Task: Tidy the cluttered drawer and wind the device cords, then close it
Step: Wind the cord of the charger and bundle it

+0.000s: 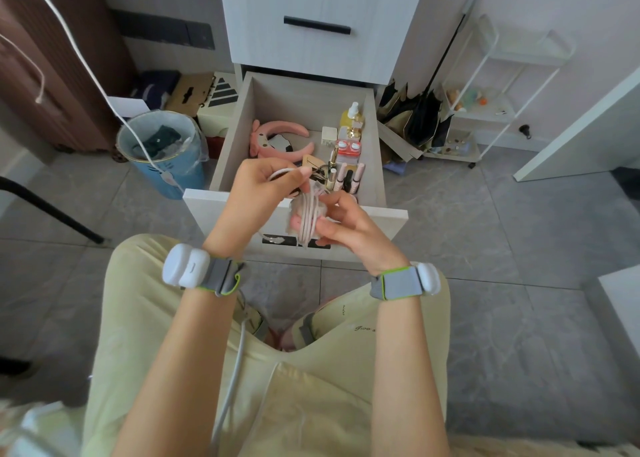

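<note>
Centrally, just above the front edge of the open drawer (pixel 231 134), the right hand (pixel 349 230) grasps the coiled pink cord (pixel 307 219) in curled fingers while fingers of the left hand (pixel 263 188) pinch one loop.

We're in a home here, a bedroom or dressing corner by the look of it. Grey tiled floor (pixel 485 249) underfoot, and a pale wooden cabinet (pixel 322 6) with its lower drawer (pixel 231 136) pulled open on pink headbands (pixel 280 126), lipstick tubes (pixel 360 176) and a pump bottle (pixel 349 119). A blue lined waste bin (pixel 173 172) sits to one side, a folded umbrella (pixel 424 117) and a white wire trolley (pixel 530 50) to the other. At the far edge, possibly a brown suitcase (pixel 59 58), partly cut off.
</note>
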A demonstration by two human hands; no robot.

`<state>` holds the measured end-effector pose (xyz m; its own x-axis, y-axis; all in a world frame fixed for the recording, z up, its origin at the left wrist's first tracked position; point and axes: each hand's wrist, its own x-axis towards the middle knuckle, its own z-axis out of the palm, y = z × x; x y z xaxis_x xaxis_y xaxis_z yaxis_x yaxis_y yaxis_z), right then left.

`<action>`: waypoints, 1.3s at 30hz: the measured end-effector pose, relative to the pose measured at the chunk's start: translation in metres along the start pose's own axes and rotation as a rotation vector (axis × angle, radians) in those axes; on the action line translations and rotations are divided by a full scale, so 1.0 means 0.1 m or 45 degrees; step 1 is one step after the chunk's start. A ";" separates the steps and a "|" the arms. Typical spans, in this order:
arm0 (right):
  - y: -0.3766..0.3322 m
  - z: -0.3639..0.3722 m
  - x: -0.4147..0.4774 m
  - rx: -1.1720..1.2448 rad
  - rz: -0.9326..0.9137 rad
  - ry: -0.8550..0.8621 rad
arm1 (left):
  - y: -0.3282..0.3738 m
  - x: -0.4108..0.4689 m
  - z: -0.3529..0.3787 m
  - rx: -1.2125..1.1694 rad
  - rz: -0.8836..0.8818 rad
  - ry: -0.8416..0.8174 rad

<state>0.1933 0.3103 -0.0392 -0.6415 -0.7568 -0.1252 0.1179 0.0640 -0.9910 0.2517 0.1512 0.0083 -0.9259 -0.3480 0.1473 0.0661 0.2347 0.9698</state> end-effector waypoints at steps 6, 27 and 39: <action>-0.01 0.00 -0.02 0.269 -0.104 -0.180 | 0.03 0.00 -0.01 -0.111 -0.001 0.000; -0.12 0.12 0.10 0.824 -0.350 0.403 | -0.16 0.03 -0.03 0.059 -0.266 -0.179; 0.02 0.02 0.14 0.452 -0.229 0.766 | -0.10 0.01 -0.09 0.406 -0.296 -0.250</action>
<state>0.1863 0.2989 -0.0429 -0.9685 -0.2396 -0.0677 0.1448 -0.3206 -0.9361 0.2536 0.1405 0.0002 -0.9576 -0.2530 -0.1377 -0.2424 0.4497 0.8597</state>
